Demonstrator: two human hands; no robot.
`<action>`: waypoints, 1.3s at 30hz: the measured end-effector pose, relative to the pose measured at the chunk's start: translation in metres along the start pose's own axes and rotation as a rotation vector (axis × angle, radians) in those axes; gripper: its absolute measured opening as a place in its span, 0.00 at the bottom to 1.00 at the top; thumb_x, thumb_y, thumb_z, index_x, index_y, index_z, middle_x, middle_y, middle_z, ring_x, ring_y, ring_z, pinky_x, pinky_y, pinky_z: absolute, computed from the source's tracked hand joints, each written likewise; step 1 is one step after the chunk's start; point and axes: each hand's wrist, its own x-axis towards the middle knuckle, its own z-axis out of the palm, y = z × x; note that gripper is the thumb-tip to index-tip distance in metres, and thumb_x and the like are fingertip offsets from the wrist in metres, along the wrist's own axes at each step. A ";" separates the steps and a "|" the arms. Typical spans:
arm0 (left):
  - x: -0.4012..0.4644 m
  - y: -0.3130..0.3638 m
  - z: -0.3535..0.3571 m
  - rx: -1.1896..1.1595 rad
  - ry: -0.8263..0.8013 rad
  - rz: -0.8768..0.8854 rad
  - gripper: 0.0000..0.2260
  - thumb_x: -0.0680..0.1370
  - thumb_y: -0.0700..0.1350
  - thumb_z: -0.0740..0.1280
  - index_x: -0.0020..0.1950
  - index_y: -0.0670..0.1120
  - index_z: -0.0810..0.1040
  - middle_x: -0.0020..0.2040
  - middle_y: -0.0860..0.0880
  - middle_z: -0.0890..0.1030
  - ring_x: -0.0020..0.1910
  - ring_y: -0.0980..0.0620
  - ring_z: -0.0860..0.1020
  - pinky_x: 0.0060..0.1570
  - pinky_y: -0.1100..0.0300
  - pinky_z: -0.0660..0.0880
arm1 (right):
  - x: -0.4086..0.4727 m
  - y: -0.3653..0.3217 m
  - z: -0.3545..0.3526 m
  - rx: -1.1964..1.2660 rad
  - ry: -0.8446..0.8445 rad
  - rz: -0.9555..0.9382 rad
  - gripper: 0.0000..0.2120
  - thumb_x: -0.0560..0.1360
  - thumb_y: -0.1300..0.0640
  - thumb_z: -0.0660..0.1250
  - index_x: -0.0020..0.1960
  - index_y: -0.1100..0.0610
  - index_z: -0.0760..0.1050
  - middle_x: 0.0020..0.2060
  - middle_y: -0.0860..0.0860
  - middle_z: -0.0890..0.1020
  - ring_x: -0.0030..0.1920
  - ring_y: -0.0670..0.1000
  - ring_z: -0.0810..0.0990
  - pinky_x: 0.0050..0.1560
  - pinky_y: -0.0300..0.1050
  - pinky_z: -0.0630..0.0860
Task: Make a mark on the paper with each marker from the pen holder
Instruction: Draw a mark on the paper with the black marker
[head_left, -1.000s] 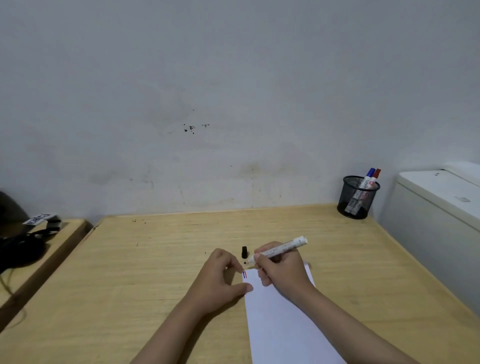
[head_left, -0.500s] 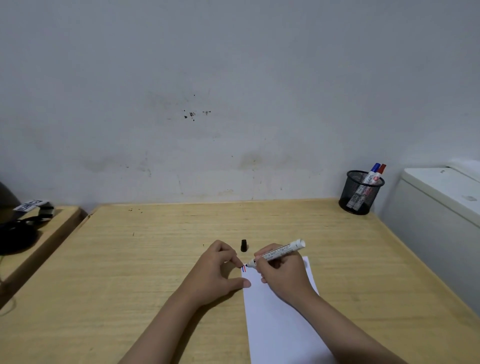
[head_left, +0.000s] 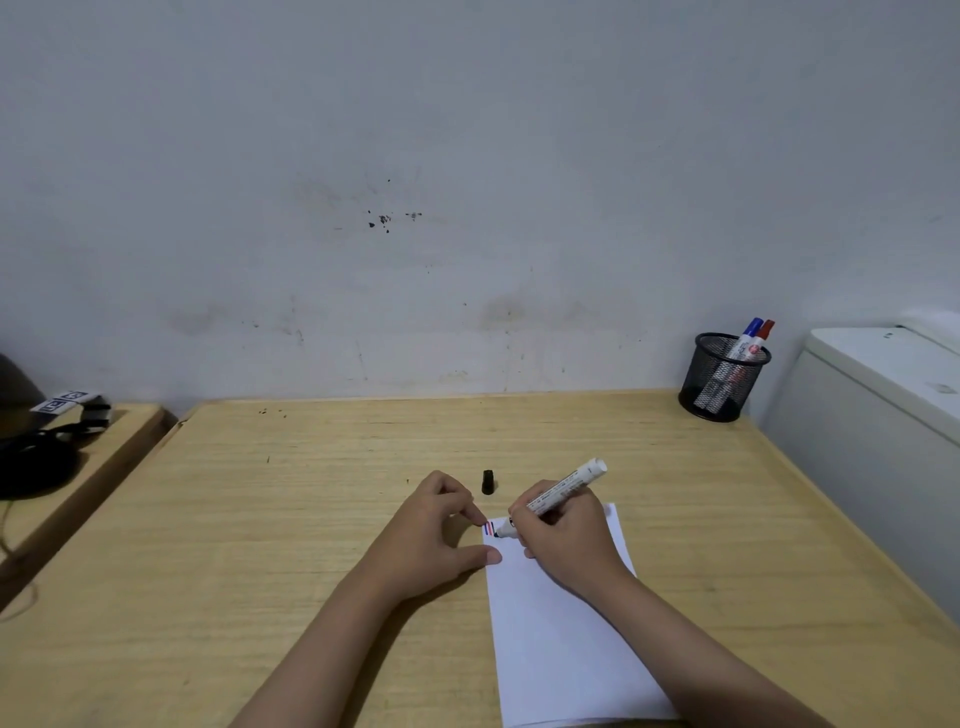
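While the wooden tabletop (head_left: 311, 493) carried everything, the white sheet of paper (head_left: 566, 623) lay lengthwise under the right hand (head_left: 566, 540), reaching back toward the person. The left hand (head_left: 436, 535) rested just beside it, loosely curled and grasping nothing, with thumb and forefinger pinning the sheet's left edge near its far corner. The right hand was clenched in a writing grip around a white marker (head_left: 563, 491), whose long axis slanted from the butt, up and to the right of the knuckles, down to the dark tip at the far left corner of the paper. That tip sat just beside two short marks (head_left: 488, 529), one red and one blue; whether it touched the paper could not be told. A black cap (head_left: 487, 482) stood on the tabletop just beyond both hands, between them, about as near to one as the other. Well beyond the right hand, at the far right corner, a black mesh pen holder (head_left: 722, 379) held a blue-capped and a red-capped marker. Judging by this, the third mark was in hand, and recapping would come next.
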 end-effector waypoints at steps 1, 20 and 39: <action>0.000 0.000 0.000 0.002 -0.001 -0.001 0.14 0.64 0.54 0.76 0.46 0.54 0.80 0.53 0.56 0.72 0.53 0.66 0.71 0.47 0.71 0.67 | 0.000 0.000 0.000 0.005 -0.003 0.002 0.05 0.68 0.63 0.65 0.36 0.66 0.75 0.27 0.56 0.76 0.30 0.52 0.74 0.33 0.51 0.74; 0.042 0.010 0.005 0.142 0.082 0.156 0.17 0.74 0.38 0.63 0.61 0.51 0.76 0.57 0.54 0.77 0.52 0.57 0.75 0.51 0.68 0.73 | 0.003 -0.010 -0.009 0.477 0.203 0.153 0.04 0.73 0.66 0.66 0.43 0.64 0.80 0.29 0.56 0.78 0.28 0.48 0.75 0.34 0.47 0.79; 0.021 0.091 -0.026 -1.011 0.065 -0.121 0.05 0.74 0.38 0.67 0.46 0.45 0.81 0.39 0.51 0.85 0.40 0.55 0.82 0.45 0.61 0.76 | -0.022 -0.077 -0.046 0.561 0.195 -0.205 0.06 0.75 0.68 0.64 0.43 0.62 0.79 0.31 0.57 0.79 0.30 0.48 0.77 0.31 0.43 0.79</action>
